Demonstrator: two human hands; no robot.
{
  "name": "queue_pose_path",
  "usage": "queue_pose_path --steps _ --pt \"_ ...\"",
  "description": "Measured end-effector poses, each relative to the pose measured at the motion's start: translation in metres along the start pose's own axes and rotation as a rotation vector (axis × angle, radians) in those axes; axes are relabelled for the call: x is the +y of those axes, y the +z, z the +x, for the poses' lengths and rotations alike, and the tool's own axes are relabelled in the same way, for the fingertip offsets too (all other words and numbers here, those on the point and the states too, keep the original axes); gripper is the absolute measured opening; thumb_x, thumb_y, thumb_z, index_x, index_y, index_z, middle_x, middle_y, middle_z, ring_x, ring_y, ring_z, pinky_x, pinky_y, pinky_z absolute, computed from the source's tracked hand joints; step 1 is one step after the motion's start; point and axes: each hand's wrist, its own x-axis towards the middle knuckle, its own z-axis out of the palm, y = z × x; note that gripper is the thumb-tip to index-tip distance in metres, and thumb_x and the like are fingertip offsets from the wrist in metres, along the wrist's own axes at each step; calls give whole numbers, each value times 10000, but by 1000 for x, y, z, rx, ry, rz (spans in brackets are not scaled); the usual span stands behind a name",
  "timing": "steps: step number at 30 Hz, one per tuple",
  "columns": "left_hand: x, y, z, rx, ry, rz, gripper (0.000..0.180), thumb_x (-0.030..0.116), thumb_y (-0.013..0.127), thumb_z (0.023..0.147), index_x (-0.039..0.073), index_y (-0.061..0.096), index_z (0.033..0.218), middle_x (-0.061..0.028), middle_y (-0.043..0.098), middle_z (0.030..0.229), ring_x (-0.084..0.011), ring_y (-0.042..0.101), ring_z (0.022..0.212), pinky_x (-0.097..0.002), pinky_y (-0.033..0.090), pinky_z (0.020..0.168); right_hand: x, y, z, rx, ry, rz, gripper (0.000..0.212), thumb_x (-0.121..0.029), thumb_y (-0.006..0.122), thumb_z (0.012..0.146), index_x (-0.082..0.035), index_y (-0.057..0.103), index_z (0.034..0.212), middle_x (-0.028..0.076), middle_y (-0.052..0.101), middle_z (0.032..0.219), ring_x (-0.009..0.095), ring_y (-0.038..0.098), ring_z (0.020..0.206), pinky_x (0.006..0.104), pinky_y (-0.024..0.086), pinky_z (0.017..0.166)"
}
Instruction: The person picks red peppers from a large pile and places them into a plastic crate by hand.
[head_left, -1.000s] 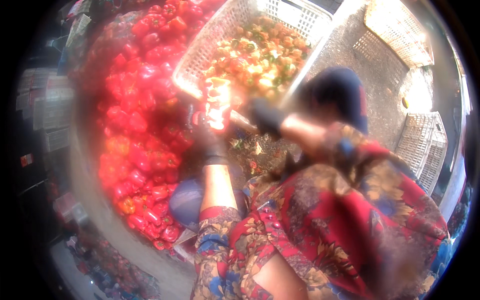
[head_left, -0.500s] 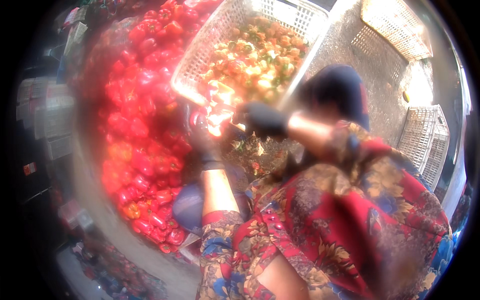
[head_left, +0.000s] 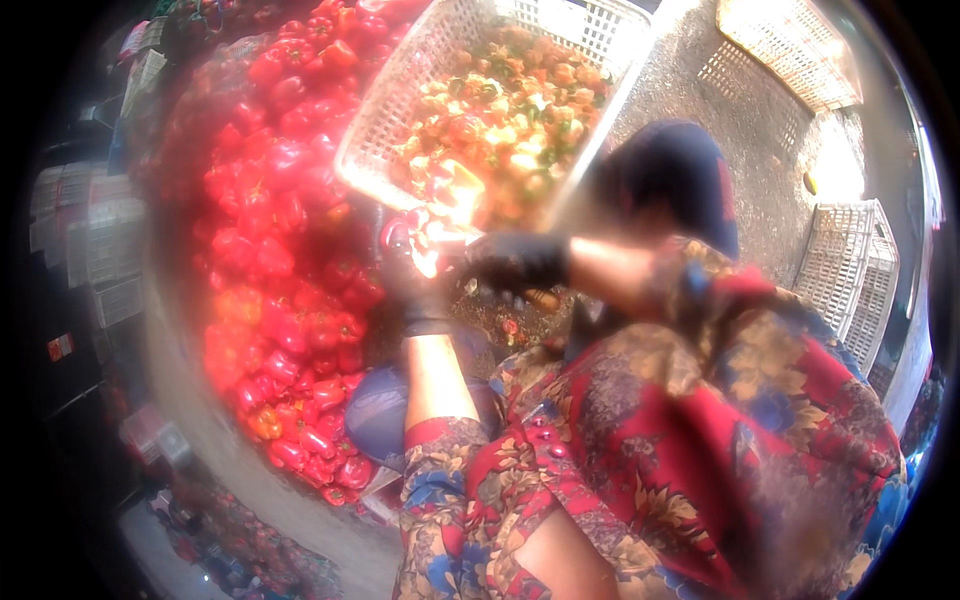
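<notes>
My left hand (head_left: 408,285), in a dark glove, is closed around a red bell pepper (head_left: 394,236) just below the near corner of a white plastic crate (head_left: 372,150). Glare washes out part of what lies at its fingertips. My right hand (head_left: 520,262), also dark-gloved, reaches in from the right and meets the left one at the pepper. Its fingers are curled, but whatever they grip is lost in the bright light. Inside the crate lies a heap of orange and green pepper cores (head_left: 525,110).
A large pile of red bell peppers (head_left: 270,250) spreads along my left. My dark-trousered knee (head_left: 675,165) stands right of the crate. Other white crates (head_left: 850,265) sit at the right, one more (head_left: 790,50) farther back. Scraps lie on the ground below my hands.
My right hand has moved down and slightly left, closer against the left hand. The left hand stays nearly in place with the pepper.
</notes>
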Motion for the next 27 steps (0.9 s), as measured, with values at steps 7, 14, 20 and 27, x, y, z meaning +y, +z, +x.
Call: queue_pose_path --steps 7,14,20,27 --pt "56 25 6 -11 -465 -616 392 283 522 965 -7 491 1226 -111 551 1156 -229 569 1019 -363 514 866 -3 -22 -4 476 -34 56 215 -183 643 813 -44 668 974 31 625 783 157 600 618 300 511 580" --pt "29 -8 6 -89 123 322 375 206 533 962 -28 504 1253 -107 559 1181 -205 562 1048 -351 484 917 -9 -53 7 107 -89 -1306 175 -129 736 643 -86 688 805 51 661 836 226 651 765 337 526 710" --pt "53 2 6 10 184 343 416 173 551 946 -28 501 1306 -98 559 1210 -181 563 1044 -328 488 903 31 -46 13 254 -38 -329 144 -149 602 838 -37 677 888 68 636 701 179 606 544 304 489 508" --pt "55 3 3 74 155 284 435 146 555 932 -25 488 1327 -129 551 1274 -198 545 1101 -335 475 922 7 -30 -7 213 160 -232 212 -102 574 859 -52 645 1052 102 633 830 187 616 683 320 507 589"
